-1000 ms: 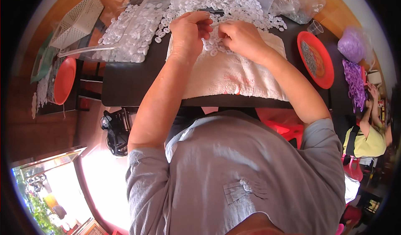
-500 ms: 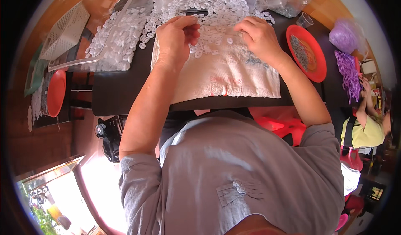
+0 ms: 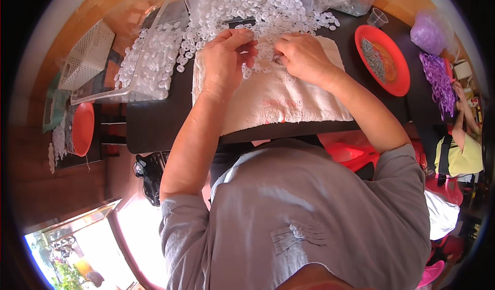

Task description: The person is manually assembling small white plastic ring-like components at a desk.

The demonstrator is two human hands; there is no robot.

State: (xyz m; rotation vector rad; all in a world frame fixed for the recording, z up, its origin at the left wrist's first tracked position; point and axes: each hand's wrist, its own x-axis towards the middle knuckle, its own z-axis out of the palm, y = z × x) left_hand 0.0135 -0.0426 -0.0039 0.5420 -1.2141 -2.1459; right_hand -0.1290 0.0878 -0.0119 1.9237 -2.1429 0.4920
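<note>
My left hand (image 3: 229, 55) is above the left part of a cream towel (image 3: 289, 101), its fingers curled and its thumb and forefinger pressed together. Whatever they pinch is too small to name. Opposite it, my right hand (image 3: 307, 58) is over the towel with closed fingertips, and a tiny greyish bit shows at them that I cannot make out. Small white oval plastic pieces (image 3: 246, 73) with holes lie on the towel between and below the hands. Beyond the fingers spreads a big heap of the same white pieces (image 3: 252, 1).
At left stands a clear plastic box (image 3: 124, 91) with more white pieces, beside a white perforated basket (image 3: 87, 52). A red plate (image 3: 399, 78) of small grey metal parts lies at right, near a clear cup (image 3: 378, 17) and purple strips (image 3: 438, 83). Another person (image 3: 459, 153) sits far right.
My right hand has moved left and a little down, closer to my left hand. The whole view has shifted slightly.
</note>
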